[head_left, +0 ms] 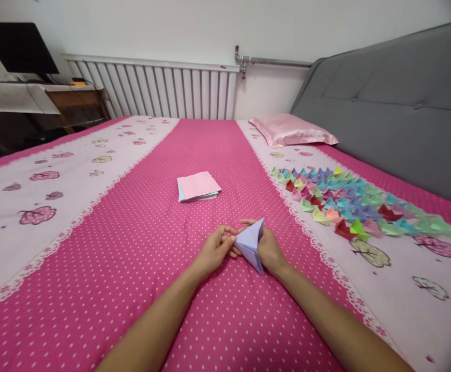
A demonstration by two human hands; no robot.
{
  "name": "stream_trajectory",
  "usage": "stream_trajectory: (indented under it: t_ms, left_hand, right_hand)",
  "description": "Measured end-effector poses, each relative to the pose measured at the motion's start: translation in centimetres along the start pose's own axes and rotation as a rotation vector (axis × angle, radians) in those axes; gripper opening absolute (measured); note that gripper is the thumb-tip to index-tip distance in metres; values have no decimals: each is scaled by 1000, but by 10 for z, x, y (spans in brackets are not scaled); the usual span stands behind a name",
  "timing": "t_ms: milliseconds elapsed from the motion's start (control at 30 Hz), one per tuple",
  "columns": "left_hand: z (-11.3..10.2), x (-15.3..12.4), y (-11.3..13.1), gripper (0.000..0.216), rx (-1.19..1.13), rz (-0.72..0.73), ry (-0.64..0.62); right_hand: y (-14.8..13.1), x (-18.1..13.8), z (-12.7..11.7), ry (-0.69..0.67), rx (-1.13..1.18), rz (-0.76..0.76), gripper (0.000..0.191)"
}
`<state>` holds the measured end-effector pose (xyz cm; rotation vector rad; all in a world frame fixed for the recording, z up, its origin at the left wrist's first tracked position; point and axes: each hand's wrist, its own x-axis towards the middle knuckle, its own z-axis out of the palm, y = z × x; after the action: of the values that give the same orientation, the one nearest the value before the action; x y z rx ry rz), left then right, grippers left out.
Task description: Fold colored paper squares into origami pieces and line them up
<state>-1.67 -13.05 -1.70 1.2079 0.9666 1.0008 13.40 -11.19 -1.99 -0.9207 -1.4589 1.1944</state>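
Between my two hands is a folded sheet of lavender paper (250, 242), its panels standing out in a pointed, partly opened shape. My left hand (216, 249) pinches its left corner between thumb and fingers. Behind the paper's right side, my right hand (271, 249) grips it, with most of those fingers hidden by the paper. A stack of square coloured paper (200, 186), pink on top, lies on the bed just beyond my hands. To the right sit rows of small folded paper boats (337, 201) in many colours.
The bed has a pink dotted cover (140, 289) with pale printed side bands. A pink satin pillow (291, 130) lies by the grey headboard (388, 103) on the right. A white radiator (151, 90) runs along the wall, and a monitor (18, 49) stands on a desk at the left.
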Motion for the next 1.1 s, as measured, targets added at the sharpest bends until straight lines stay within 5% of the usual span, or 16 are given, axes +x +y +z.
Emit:
stream_trajectory:
  t_ms: [100,433,633,833,1100]
  left_hand:
    - [5,0,-4,44,-56,2,22]
    - [22,-12,4,68,-117,38,-93]
    - [24,-11,-1,31,262,196,134]
    - [14,-8,1,57,521,207,195]
    - [0,-1,-2,44,913,373,112]
  right_hand:
    - [0,-2,2,90,37,51,47]
    - [-1,-10,2,137,-318,-105,22]
    - [-3,-10,3,33,-407,-285,43]
    - [1,-6,-3,-32,-404,-288,50]
    - [7,-1,-14,-230,-742,-251,68]
